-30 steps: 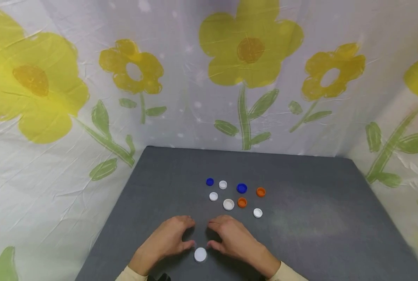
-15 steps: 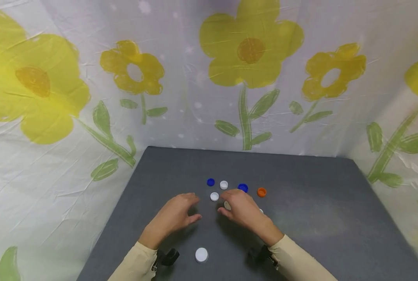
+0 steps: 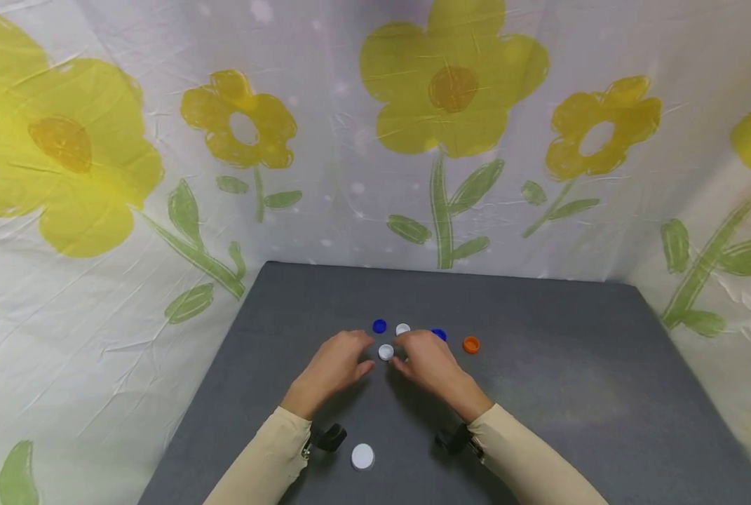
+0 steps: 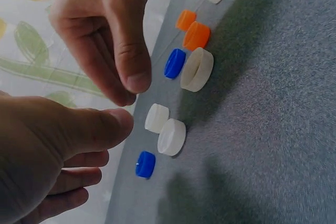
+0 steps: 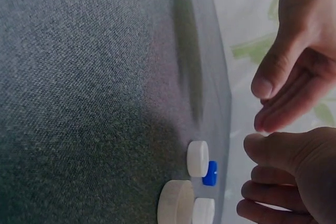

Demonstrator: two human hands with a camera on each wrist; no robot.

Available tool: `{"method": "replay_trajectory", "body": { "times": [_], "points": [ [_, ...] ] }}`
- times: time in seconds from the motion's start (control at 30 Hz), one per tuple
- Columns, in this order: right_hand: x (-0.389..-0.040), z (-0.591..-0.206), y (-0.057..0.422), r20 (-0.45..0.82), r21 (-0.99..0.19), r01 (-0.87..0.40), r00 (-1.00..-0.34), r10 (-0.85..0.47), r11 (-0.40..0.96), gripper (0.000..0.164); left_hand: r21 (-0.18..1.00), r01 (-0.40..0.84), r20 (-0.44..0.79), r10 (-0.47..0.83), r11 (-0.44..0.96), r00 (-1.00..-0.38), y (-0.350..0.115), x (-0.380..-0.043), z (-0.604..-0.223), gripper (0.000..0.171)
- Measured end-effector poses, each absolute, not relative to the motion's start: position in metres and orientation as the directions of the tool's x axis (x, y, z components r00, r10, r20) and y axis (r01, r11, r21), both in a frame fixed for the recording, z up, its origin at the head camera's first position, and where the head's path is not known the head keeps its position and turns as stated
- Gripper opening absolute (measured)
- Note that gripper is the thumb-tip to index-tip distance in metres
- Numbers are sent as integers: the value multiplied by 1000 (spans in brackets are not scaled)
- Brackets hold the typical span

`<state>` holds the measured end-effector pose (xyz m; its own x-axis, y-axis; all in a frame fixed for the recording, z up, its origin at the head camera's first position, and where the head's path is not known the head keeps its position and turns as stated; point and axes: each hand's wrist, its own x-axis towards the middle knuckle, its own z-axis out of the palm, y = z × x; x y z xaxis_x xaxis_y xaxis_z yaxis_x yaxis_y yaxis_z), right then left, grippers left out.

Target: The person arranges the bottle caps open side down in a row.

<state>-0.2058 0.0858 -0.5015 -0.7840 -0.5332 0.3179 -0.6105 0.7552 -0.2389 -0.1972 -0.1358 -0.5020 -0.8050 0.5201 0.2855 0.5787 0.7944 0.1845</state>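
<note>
The grey table (image 3: 571,400) holds 1 white disc (image 3: 362,456) near, 8 caps (image 4: 197,70) far: seemingly none gathered, all to do; left hand (image 3: 335,363) and right hand (image 3: 435,365) relaxed, empty.

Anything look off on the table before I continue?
Mildly odd: a lone white cap sits at the near side, smooth face up, apart from the others, while the open white cap between the left hand and right hand lies hollow side up. Nothing looks spilled or damaged.
</note>
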Motion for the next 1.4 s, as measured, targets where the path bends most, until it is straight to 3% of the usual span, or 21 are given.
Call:
{"method": "replay_trajectory", "body": {
  "times": [0.27,0.6,0.93,1.4],
  "points": [
    [-214,-511,80,312,-233,-555,-821,-479,799,22,219,554,265,498,803,-826,-128,-215,-516,26],
    [-238,-562,83,377,-252,-596,-786,-490,762,26,233,513,218,469,826,-856,-118,-225,-531,23],
    [-222,-539,69,330,-220,-516,-838,-434,828,31,210,490,191,456,846,-869,-113,-229,-539,22],
    [-219,-542,66,331,-217,-493,-849,-412,842,36,210,505,249,453,837,-856,-110,-225,-548,19]
  ]
}}
